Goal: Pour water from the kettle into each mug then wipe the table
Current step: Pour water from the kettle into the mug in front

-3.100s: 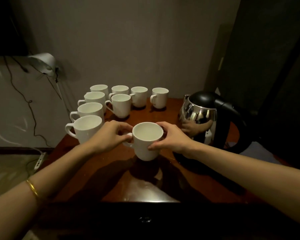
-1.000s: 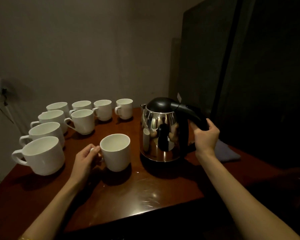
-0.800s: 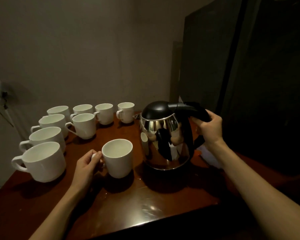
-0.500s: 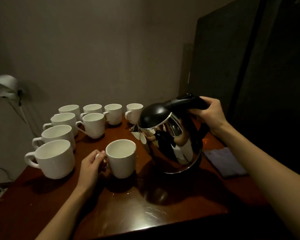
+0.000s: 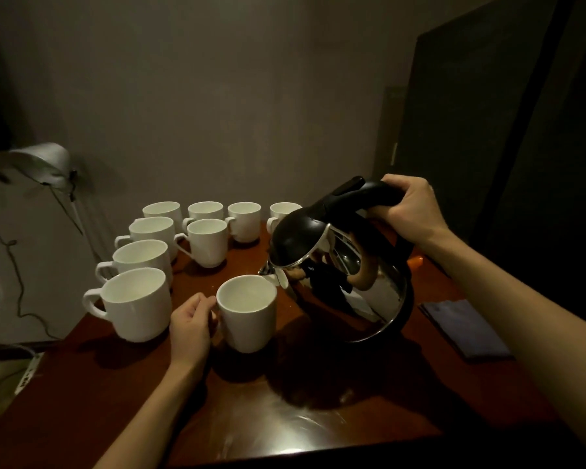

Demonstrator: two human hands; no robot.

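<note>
Kettle (image 5: 345, 275) now tipped further, right hand (image 5: 408, 211) gripping its handle, left hand (image 5: 192, 323) seemingly pinching mug (image 5: 247, 316) handle.

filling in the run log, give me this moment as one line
step: pouring, first mug | right hand: grips kettle handle, tilted, spout at rim | left hand: holds front mug handle | cloth: unused

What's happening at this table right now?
A person is about to fill a mug. The right hand grips the black handle of the steel kettle, lifted and tilted so its spout sits at the rim of the nearest mug. The left hand holds that mug at its handle side on the wooden table. Eight more white mugs wait behind, and a folded blue cloth lies to the right. No stream is discernible.
</note>
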